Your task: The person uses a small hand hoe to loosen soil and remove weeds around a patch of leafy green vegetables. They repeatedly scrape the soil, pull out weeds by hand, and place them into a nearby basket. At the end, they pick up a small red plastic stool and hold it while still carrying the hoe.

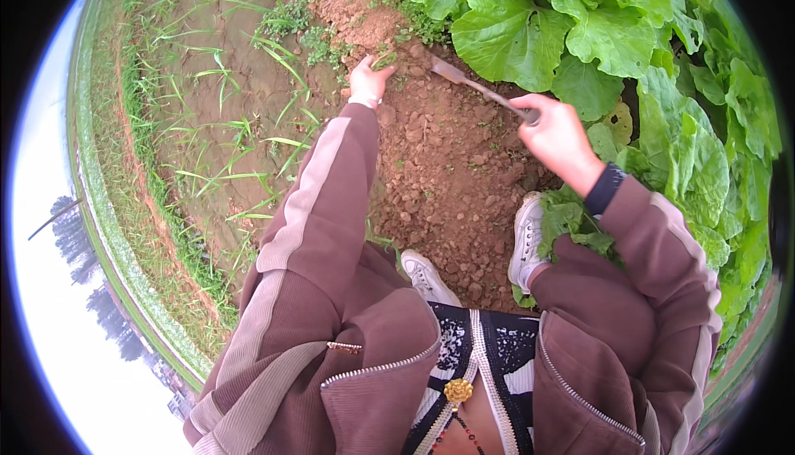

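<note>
My left hand (369,80) reaches out over the bare soil path, with a small green weed (385,59) between its thumb and fingers. The weed's lower part blends with the soil, so whether it is still rooted is unclear. In my right hand (558,135) is a small hand tool with a narrow metal blade (448,72), a thin shaft and a short handle mostly covered by my fingers. The blade points towards my left hand, and its tip meets loose reddish soil (417,60).
Large leafy green vegetables (515,36) crowd the right side. Slender grass-like plants (223,76) grow on the damp bed at left. Low weeds (323,45) line the path's far end. My white shoes (528,237) stand on crumbly soil (447,206), one against low leaves (562,222).
</note>
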Action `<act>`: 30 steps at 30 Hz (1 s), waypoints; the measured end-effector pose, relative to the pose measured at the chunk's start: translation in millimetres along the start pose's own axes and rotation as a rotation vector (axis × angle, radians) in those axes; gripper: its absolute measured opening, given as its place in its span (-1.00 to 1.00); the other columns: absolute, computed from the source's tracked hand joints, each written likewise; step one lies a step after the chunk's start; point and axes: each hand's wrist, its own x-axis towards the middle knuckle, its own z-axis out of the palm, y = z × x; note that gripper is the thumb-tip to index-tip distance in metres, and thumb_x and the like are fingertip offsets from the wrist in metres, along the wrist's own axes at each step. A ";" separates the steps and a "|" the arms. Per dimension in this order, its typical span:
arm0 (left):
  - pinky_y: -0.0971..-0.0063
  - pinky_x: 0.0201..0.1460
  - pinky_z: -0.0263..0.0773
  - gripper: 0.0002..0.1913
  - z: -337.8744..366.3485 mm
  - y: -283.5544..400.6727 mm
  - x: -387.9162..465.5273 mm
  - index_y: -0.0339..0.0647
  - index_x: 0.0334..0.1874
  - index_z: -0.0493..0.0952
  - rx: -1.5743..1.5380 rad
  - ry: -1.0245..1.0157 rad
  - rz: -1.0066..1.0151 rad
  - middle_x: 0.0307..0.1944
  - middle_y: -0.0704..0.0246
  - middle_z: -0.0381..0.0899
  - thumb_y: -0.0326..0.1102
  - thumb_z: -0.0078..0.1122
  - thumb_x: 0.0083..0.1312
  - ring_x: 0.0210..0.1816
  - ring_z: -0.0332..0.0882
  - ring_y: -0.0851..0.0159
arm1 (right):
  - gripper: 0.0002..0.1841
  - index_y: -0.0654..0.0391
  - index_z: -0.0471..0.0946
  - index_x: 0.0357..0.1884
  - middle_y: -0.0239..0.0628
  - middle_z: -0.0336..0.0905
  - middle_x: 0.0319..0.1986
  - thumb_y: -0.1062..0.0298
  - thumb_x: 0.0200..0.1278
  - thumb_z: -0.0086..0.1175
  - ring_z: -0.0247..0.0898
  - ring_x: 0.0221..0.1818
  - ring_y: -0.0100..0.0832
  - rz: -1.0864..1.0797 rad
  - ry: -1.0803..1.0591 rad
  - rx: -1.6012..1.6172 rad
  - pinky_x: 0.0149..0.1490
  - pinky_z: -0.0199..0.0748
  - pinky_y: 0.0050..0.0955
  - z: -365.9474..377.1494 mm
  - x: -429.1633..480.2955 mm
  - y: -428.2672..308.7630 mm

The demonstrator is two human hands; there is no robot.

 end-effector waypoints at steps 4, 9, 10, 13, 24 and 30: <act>0.46 -0.08 0.44 -0.56 -13.1 -24.3 -14.2 -0.30 0.02 0.53 -0.306 0.080 -0.074 -0.22 0.28 0.66 -0.33 0.40 0.09 -0.21 0.58 0.36 | -0.62 0.27 0.59 -0.07 -0.06 0.62 -0.45 0.50 0.00 0.00 0.53 -0.43 -0.35 0.066 0.035 0.027 -0.22 0.45 -0.43 -16.7 0.6 6.0; 0.48 -0.03 0.43 -0.52 -0.8 -4.6 -9.0 -0.29 0.10 0.49 -0.074 0.137 0.012 -0.15 0.24 0.66 -0.32 0.35 0.13 -0.14 0.58 0.33 | -0.62 0.30 0.59 -0.08 -0.30 0.58 -0.49 0.56 -0.02 0.02 0.45 -0.46 -0.49 0.107 -0.019 0.109 -0.26 0.42 -0.51 -13.6 9.3 8.4; 0.48 -0.01 0.42 -0.53 2.3 1.1 -7.3 -0.27 0.09 0.49 -0.122 0.129 0.008 -0.14 0.23 0.66 -0.29 0.34 0.14 -0.14 0.59 0.30 | -0.62 0.29 0.60 -0.08 -0.32 0.58 -0.49 0.56 -0.03 0.02 0.43 -0.47 -0.51 0.123 -0.034 0.147 -0.28 0.40 -0.52 -14.7 11.1 6.8; 0.49 -0.12 0.48 -0.63 11.0 15.9 -5.1 -0.23 0.02 0.56 0.126 0.202 0.073 -0.22 0.23 0.69 -0.29 0.31 0.17 -0.24 0.64 0.32 | -0.62 0.28 0.60 -0.09 -0.38 0.55 -0.50 0.58 -0.03 0.02 0.37 -0.51 -0.58 0.207 -0.086 0.191 -0.34 0.35 -0.55 -25.9 18.0 1.0; 0.24 0.07 0.46 -0.58 28.9 19.9 14.7 -0.23 -0.09 0.60 0.531 -0.025 -0.021 -0.13 0.09 0.65 -0.06 0.32 0.13 -0.04 0.60 -0.02 | -0.66 0.30 0.57 -0.05 -0.41 0.42 -0.69 0.53 0.07 0.02 0.16 -0.79 -0.62 0.343 -0.153 0.476 -0.70 0.08 -0.60 -9.5 29.1 12.0; 0.37 0.19 0.39 -0.36 13.3 -6.1 19.6 -0.27 0.20 0.47 0.320 0.039 -0.054 0.03 0.05 0.61 -0.08 0.37 0.10 0.09 0.57 0.08 | -0.65 0.27 0.62 -0.09 -0.15 0.65 -0.45 0.49 0.03 0.04 0.53 -0.45 -0.43 0.039 -0.128 -0.050 -0.24 0.49 -0.46 -25.9 22.1 -4.7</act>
